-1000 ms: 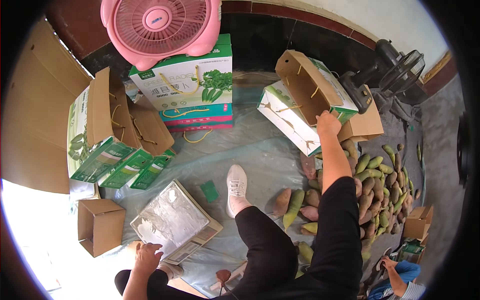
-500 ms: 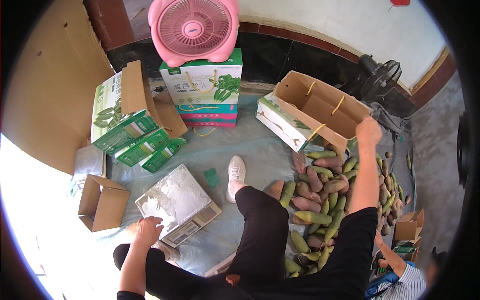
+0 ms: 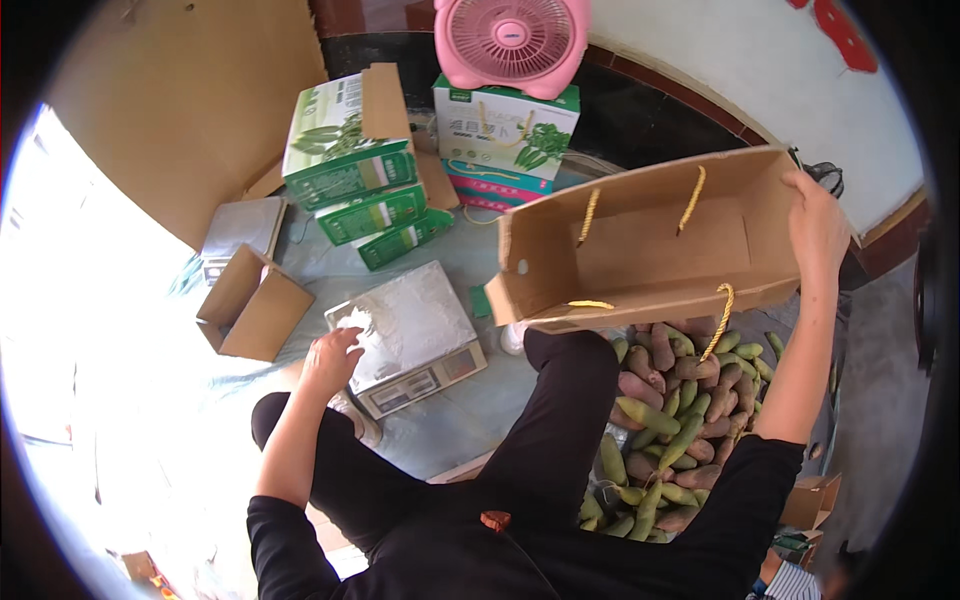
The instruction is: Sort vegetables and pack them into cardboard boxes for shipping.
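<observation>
My right hand (image 3: 820, 222) grips the right end wall of a long open cardboard box (image 3: 745, 240). The box hangs above the pile, tilted so that its brown inside faces me, and nothing shows in it. Yellow rope handles hang from its long sides. Under and beyond its near edge lies a heap of green radishes (image 3: 684, 440) mixed with reddish-brown sweet potatoes (image 3: 640, 388). My left hand (image 3: 330, 362), fingers loosely bent and apart, is at the left edge of a scale (image 3: 420, 320) with a whitish, scuffed platform. It holds nothing.
Green-and-white cartons (image 3: 350, 150) stand stacked at the far left. A pink fan (image 3: 512, 40) sits on another carton (image 3: 505, 125). A small open box (image 3: 255, 305) and a second scale (image 3: 240, 235) are at the left. Another person's striped sleeve (image 3: 793, 580) shows at the lower right.
My right hand has lifted the box off its place at the back and brought it left and nearer, tipping its opening toward me. The left hand stays by the scale. The view has shifted.
</observation>
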